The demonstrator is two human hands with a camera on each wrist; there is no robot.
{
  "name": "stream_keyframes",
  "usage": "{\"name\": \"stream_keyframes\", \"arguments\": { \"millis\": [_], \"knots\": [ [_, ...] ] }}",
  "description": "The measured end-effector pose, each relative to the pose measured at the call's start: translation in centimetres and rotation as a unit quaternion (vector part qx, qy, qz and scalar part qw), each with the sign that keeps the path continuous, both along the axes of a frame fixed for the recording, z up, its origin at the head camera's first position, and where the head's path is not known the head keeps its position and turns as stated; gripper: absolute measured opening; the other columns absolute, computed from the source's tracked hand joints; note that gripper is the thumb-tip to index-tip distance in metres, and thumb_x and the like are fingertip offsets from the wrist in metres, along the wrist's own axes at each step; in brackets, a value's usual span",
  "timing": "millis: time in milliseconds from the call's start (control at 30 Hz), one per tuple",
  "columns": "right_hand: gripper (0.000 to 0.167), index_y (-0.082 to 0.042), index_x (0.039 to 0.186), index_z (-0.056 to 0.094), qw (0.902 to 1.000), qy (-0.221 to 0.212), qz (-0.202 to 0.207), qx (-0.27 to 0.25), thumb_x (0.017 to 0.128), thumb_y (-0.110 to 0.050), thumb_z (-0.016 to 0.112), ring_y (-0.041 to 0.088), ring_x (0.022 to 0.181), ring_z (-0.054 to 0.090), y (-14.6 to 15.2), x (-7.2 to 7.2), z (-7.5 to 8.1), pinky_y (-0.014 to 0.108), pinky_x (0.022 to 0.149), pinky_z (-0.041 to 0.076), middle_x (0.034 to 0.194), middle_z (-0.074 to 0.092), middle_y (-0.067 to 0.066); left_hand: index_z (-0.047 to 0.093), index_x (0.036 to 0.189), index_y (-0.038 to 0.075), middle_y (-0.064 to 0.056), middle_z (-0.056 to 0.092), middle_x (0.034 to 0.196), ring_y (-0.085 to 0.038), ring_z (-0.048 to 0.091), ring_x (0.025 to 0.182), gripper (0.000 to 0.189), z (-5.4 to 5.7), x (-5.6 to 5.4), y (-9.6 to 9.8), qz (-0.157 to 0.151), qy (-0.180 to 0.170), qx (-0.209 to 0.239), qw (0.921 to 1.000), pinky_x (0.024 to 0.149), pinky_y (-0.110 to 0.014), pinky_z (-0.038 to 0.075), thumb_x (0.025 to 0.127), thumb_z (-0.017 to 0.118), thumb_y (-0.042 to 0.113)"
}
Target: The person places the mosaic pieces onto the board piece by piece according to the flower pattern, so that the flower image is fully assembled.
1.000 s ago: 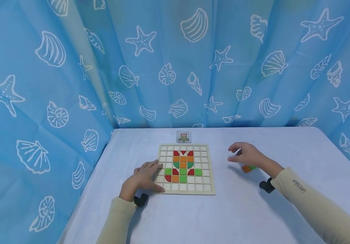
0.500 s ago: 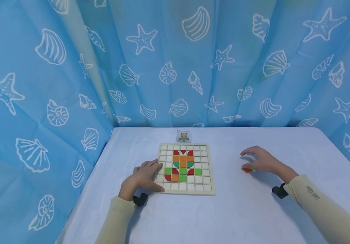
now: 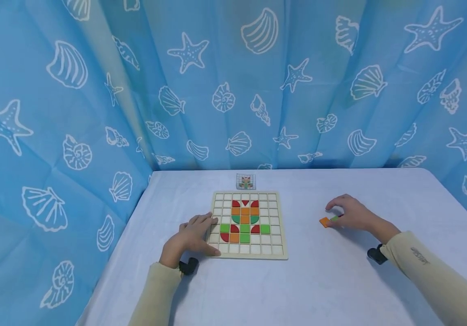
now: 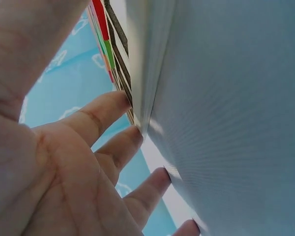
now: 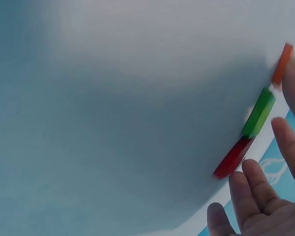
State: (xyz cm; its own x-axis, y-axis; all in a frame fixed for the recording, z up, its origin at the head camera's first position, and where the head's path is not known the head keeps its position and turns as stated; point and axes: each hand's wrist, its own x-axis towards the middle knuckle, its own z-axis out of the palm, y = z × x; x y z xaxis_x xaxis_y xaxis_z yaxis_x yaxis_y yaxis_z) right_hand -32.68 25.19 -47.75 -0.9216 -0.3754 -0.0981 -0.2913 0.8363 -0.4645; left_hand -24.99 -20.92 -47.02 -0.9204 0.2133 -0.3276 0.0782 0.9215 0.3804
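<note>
A square grid board (image 3: pixel 283 246) lies on the white table, with red, orange and green tiles forming a flower pattern in its cells. Along its left side rests my left hand (image 3: pixel 192 234), fingers spread, two fingertips at the board's edge in the left wrist view. To the right of the board, my right hand (image 3: pixel 353 214) is over a few loose tiles. Its thumb touches an orange tile (image 5: pixel 283 65); the index finger stays apart from it. A green tile (image 5: pixel 259 114) and a red tile (image 5: pixel 233 158) lie in a row beside it, partly hidden by the hand in the head view.
Behind the board lies a small pattern card (image 3: pixel 245 181) showing a similar flower. The white tablecloth (image 3: pixel 298 290) reaches back to a blue curtain (image 3: pixel 225 54) with shells and starfish. Both wrists carry small black devices.
My right hand has moved right and slightly down to the loose tiles, its thumb coming onto the orange tile, which has shifted a little left and up. The left hand keeps its place.
</note>
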Motion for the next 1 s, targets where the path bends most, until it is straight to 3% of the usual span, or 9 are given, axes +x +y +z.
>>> {"name": "stream_keyframes", "arguments": {
  "millis": [267,500,667,1000],
  "knots": [
    [0.027,-0.003,0.107,0.069,0.9988,0.039,-0.013,0.027,0.087,-0.021,0.075,0.038,0.106,0.058,-2.1,-1.6,-0.6,0.056,0.095,0.049,0.111,0.065,0.02,0.04,0.151,0.023,-0.003,0.026,0.164,-0.033,0.021,0.149,0.097,-0.4,-0.2,-0.1,-0.004,0.01,-0.004,0.9999,0.115,-0.063,0.022,0.07,0.085,0.05],
    [0.039,-0.005,0.122,0.065,0.9982,-0.036,-0.026,-0.04,0.089,-0.025,0.074,0.044,0.118,0.056,-2.5,-2.6,-0.7,0.058,0.098,0.048,0.129,0.059,0.025,0.039,0.152,0.023,-0.002,0.025,0.164,-0.032,0.021,0.15,0.098,-0.3,-0.2,-0.3,-0.007,0.012,-0.014,0.9998,0.115,-0.062,0.023,0.07,0.085,0.051],
    [0.032,-0.005,0.112,0.07,0.9986,-0.037,-0.016,-0.034,0.087,-0.024,0.076,0.038,0.109,0.057,-2.8,-2.8,-0.6,0.057,0.096,0.048,0.118,0.064,0.02,0.039,0.152,0.023,-0.002,0.026,0.164,-0.032,0.021,0.15,0.099,-0.1,-0.1,-0.4,-0.005,0.01,-0.017,0.9998,0.115,-0.062,0.024,0.07,0.086,0.051],
    [0.028,-0.003,0.106,0.065,0.9969,-0.057,-0.053,-0.012,0.088,-0.022,0.074,0.034,0.1,0.053,-3.8,-3.6,-0.5,0.051,0.092,0.05,0.111,0.061,0.02,0.039,0.152,0.023,-0.002,0.026,0.164,-0.031,0.021,0.15,0.099,-0.3,0.0,-0.2,-0.003,0.008,-0.011,0.9999,0.115,-0.061,0.023,0.07,0.086,0.051]
  ]
}}
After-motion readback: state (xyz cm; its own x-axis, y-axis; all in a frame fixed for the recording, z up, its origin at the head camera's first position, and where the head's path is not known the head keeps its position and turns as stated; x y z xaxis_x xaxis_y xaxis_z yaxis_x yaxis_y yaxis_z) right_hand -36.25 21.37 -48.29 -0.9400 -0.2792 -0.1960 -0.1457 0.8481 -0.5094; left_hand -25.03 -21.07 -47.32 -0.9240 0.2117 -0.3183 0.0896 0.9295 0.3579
